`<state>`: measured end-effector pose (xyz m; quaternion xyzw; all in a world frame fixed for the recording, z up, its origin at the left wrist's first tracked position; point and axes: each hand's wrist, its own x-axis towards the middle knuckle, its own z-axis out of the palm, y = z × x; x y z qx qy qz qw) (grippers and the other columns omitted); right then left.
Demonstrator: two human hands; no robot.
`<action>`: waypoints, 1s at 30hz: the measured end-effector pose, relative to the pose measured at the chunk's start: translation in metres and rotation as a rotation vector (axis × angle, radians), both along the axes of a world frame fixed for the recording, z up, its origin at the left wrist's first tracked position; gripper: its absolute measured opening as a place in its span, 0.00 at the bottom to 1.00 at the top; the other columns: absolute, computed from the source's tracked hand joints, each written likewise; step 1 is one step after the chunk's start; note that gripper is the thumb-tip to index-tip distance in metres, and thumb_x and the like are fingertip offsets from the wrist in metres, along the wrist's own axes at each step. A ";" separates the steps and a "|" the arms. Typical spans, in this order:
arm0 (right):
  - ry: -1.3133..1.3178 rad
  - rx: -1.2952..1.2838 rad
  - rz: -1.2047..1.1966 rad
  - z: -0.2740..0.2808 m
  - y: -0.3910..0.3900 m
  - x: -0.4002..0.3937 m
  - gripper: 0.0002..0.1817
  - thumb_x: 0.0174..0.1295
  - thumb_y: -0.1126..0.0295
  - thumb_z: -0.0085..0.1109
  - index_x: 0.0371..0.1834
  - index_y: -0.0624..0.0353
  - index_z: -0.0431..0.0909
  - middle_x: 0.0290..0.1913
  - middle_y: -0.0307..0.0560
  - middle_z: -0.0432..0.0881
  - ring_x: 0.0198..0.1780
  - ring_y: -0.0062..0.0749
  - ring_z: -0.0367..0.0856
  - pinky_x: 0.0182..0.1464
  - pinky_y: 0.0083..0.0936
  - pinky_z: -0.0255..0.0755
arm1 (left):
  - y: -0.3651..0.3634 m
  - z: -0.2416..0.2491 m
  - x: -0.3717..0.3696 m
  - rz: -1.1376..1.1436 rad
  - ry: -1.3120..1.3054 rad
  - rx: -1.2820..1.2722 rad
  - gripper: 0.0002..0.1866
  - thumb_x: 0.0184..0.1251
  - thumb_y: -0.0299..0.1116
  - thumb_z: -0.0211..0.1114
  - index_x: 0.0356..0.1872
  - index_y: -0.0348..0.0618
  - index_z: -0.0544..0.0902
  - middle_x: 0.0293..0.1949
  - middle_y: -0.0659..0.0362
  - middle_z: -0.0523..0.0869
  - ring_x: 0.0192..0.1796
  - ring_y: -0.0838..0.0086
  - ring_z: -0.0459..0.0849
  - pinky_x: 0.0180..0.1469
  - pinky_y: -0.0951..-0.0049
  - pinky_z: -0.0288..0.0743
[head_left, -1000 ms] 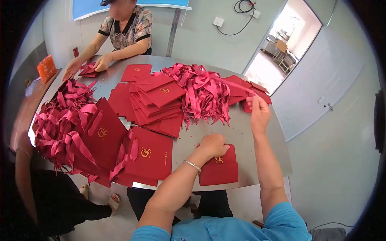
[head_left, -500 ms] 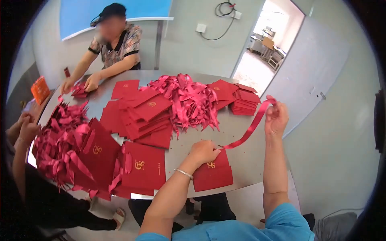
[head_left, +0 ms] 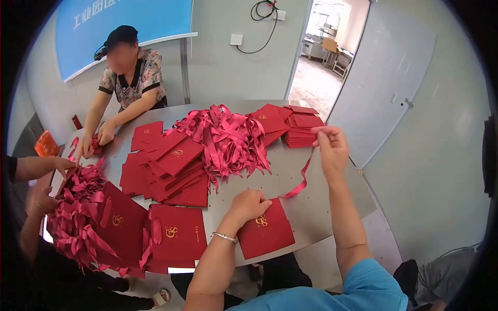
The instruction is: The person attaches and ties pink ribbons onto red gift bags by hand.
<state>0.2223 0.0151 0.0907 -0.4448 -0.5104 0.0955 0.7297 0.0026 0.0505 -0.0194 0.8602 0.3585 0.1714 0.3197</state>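
A red paper bag (head_left: 267,236) with a gold logo lies flat near the table's front edge. My left hand (head_left: 250,206) presses on its top edge, thumb and fingers closed on it. My right hand (head_left: 332,147), raised to the right, pinches the upper end of a red ribbon (head_left: 300,187). The ribbon runs down from those fingers in a loose curve to the bag's upper corner. Whether it passes through a hole there is hidden.
A heap of loose ribbons (head_left: 228,137) lies mid-table, between stacked red bags (head_left: 174,160) and another bag stack (head_left: 302,129). Bags with ribbon handles (head_left: 83,217) crowd the left side. One co-worker (head_left: 132,83) sits opposite; another person's hands (head_left: 47,199) are at the left.
The view has shifted. My right hand has moved closer to the far bag stack, and the ribbon is turned more edge-on. The left-hand person's hands have spread apart over the handled bags.
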 end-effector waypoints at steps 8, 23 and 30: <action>-0.032 -0.271 0.128 -0.094 0.028 -0.013 0.12 0.66 0.77 0.54 0.52 0.62 0.70 0.38 0.43 0.82 0.36 0.20 0.79 0.40 0.18 0.74 | 0.003 -0.012 0.006 0.001 0.035 0.030 0.19 0.57 0.50 0.64 0.27 0.42 0.86 0.29 0.47 0.85 0.35 0.51 0.84 0.40 0.55 0.77; -0.089 -0.446 0.246 -0.124 0.019 -0.019 0.05 0.64 0.77 0.58 0.42 0.64 0.79 0.35 0.36 0.80 0.36 0.16 0.75 0.41 0.16 0.70 | -0.005 -0.003 0.004 0.049 -0.013 -0.019 0.14 0.55 0.42 0.67 0.27 0.40 0.86 0.31 0.46 0.86 0.39 0.53 0.86 0.44 0.56 0.78; -0.192 -0.243 0.286 -0.123 0.019 -0.024 0.02 0.63 0.78 0.54 0.36 0.59 0.74 0.34 0.36 0.79 0.37 0.15 0.74 0.37 0.13 0.69 | -0.006 -0.004 0.004 0.078 -0.019 -0.005 0.14 0.54 0.41 0.67 0.26 0.39 0.85 0.30 0.45 0.85 0.38 0.52 0.85 0.43 0.56 0.78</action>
